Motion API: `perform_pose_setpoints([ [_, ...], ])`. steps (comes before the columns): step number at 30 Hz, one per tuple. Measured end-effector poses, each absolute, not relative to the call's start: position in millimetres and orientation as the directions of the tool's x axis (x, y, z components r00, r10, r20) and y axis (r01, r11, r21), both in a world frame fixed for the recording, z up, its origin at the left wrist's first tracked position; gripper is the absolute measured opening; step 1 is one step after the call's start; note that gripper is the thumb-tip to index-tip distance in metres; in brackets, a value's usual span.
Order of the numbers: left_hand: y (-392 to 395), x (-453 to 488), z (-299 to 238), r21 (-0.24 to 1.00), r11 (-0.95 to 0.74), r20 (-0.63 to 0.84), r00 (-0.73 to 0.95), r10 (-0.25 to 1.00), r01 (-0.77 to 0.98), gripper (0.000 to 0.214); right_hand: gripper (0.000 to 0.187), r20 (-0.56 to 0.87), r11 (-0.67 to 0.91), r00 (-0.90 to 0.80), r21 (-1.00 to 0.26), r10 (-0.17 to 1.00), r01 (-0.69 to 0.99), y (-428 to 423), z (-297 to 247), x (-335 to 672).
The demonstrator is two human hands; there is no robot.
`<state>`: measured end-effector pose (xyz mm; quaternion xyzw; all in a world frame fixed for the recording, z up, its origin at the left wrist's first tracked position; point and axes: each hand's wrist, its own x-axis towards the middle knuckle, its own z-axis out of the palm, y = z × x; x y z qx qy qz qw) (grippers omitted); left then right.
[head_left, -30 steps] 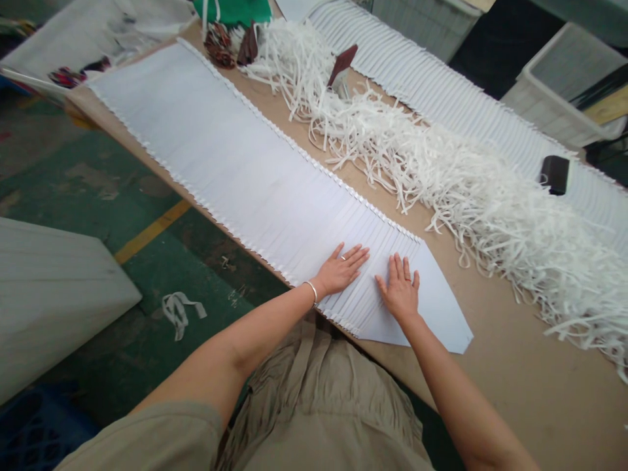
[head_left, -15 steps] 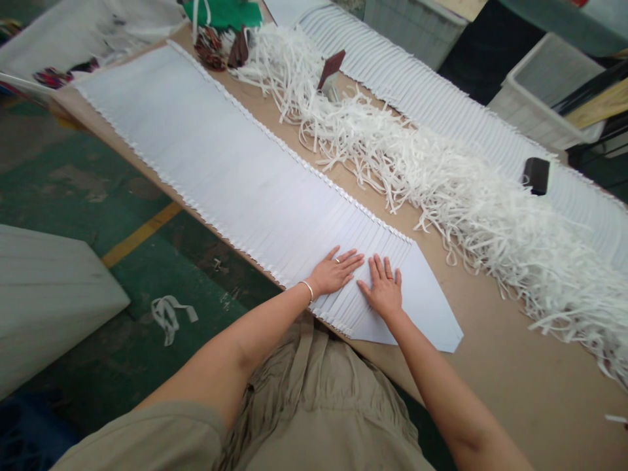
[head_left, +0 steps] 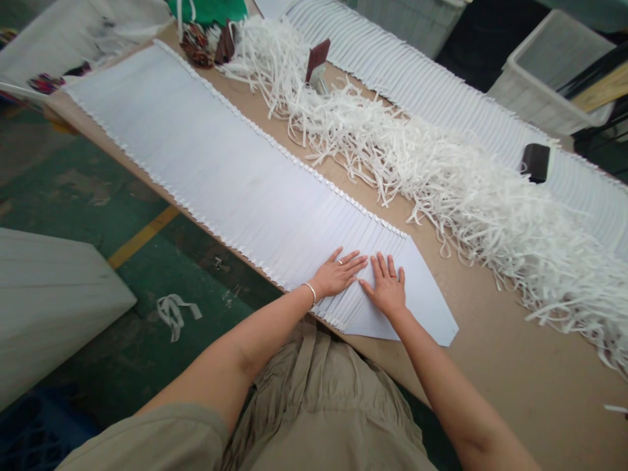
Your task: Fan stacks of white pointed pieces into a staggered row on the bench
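Observation:
A long row of overlapping white sheets [head_left: 196,150] runs diagonally along the near edge of the table, small white tabs lining both its long sides. My left hand [head_left: 338,273] lies flat on the sheets close to their right end, fingers stretched toward the right. Just beside it, my right hand [head_left: 387,288] rests open with its fingers spread, on the last pleat-like edges and the uncovered end sheet [head_left: 432,294]. The end sheet has cut corners. Neither hand grips anything.
A heap of white strips [head_left: 417,163] stretches along the middle of the brown table [head_left: 515,366]. Behind it lies another row of white sheets [head_left: 392,65] with a dark block [head_left: 536,162] on it. A white bin [head_left: 549,72] stands beyond. White scraps [head_left: 176,314] lie on the green floor.
Both hands have slid very slightly to the right over the sheets, staying flat. The whole view has shifted a little; the sheets look otherwise the same.

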<state>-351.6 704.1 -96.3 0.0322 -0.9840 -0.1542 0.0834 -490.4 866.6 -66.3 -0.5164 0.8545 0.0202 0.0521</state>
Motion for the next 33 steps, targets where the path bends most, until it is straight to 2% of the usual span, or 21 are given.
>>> perform_pose_setpoints([
  [15, 701.3, -353.6, -97.8, 0.275, 0.961, 0.153, -0.985, -0.074, -0.03, 0.057, 0.076, -0.112, 0.498, -0.491, -0.038, -0.864, -0.867, 879.1, -63.8, -489.0],
  [21, 712.2, -356.1, -90.7, 0.276, 0.96, 0.143, -0.986, -0.089, -0.046, 0.056, 0.086, -0.099, 0.551, -0.545, -0.04, -0.832, -0.834, 892.0, -53.0, -501.8],
  [25, 722.9, -359.6, -93.3, 0.284, 0.959, 0.139, -0.99, -0.032, 0.009, 0.059, 0.089, -0.111, 0.494, -0.488, -0.03, -0.866, -0.869, 899.6, -53.1, -500.7],
  [33, 722.1, -362.3, -94.2, 0.281, 0.96, 0.119, -0.993, -0.017, 0.017, 0.06, 0.092, -0.104, 0.471, -0.465, -0.034, -0.879, -0.882, 912.2, -61.7, -498.0],
])
